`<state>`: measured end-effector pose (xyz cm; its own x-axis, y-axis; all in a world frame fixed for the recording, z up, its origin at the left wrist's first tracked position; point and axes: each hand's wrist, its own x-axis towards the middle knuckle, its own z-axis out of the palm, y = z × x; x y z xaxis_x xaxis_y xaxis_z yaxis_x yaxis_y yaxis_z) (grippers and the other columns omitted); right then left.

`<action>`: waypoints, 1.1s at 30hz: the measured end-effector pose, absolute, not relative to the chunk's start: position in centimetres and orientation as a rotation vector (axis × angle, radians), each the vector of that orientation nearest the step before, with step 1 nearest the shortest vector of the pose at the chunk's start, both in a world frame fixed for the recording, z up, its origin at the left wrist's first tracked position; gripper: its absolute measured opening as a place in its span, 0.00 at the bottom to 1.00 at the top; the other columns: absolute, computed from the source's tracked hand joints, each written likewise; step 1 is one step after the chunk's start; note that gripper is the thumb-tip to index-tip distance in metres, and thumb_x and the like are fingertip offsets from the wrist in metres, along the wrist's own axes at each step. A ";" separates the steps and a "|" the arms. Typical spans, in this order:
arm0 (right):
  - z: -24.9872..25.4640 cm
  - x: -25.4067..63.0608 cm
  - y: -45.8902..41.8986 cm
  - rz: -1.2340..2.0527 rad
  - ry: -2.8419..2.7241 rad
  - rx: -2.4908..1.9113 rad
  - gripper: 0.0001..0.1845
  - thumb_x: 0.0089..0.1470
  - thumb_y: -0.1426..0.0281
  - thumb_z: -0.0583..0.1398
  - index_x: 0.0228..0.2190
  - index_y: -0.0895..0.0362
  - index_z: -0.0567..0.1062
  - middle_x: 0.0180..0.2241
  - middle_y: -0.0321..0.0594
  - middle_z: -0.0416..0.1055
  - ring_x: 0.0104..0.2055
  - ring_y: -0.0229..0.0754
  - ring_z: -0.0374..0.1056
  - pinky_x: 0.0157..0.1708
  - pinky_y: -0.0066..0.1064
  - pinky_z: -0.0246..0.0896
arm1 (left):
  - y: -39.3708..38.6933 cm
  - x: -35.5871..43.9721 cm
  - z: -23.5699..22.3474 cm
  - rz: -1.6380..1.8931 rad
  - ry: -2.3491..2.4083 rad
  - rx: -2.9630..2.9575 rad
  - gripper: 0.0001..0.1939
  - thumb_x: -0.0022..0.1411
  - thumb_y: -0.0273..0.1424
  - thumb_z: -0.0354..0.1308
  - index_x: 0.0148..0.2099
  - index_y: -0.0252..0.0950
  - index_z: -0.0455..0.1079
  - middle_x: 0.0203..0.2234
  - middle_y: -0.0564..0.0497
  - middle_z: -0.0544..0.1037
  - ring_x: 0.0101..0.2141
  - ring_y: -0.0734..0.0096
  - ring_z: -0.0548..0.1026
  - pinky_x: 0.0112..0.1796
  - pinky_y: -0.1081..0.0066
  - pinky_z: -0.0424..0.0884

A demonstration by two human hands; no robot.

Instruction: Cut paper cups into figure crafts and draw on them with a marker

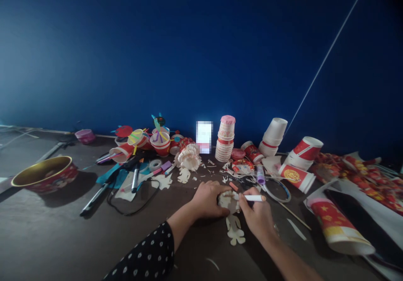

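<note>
One white marker (253,198), its tip indistinct, is pinched in the right grip (258,216); the left grip (208,199), spread, partly hides the figure-shaped paper cutout (233,205) between them. Paper scraps (225,180) and stacked cups (224,152) crowd beyond.

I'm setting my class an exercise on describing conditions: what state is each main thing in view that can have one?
Left hand: thumb and fingers apart, touching white craft piece
Right hand: closed on white pen
White pen: held; cap unclear
Paper figure cutout: lying flat
Gold-lined red bowl: upright, open-topped
Tall paper-cup stack: nested, standing
White paper-cup stack: nested, standing
Red-and-gold paper cup: on its side
Bright rectangle: lit, details blurred
</note>
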<state>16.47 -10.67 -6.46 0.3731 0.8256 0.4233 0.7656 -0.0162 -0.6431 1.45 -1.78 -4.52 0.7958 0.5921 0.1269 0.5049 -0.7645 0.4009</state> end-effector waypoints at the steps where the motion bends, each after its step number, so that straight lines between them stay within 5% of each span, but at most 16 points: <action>1: -6.5 16.5 -10.7 0.091 -1.398 -1.781 0.11 0.51 0.62 0.52 0.22 0.54 0.63 0.14 0.34 0.68 0.18 0.39 0.66 0.19 0.25 0.54 | -1.8 1.5 -4.5 0.343 0.835 2.639 0.31 0.40 0.43 0.60 0.50 0.51 0.62 0.38 0.53 0.71 0.39 0.61 0.68 0.41 0.65 0.61; 33: -6.3 16.3 -10.7 0.073 -1.441 -1.771 0.11 0.51 0.62 0.52 0.23 0.55 0.64 0.15 0.35 0.67 0.17 0.39 0.65 0.18 0.26 0.54 | -1.9 1.4 -4.2 0.300 0.842 2.644 0.31 0.40 0.43 0.59 0.51 0.52 0.62 0.38 0.54 0.71 0.39 0.62 0.68 0.42 0.66 0.60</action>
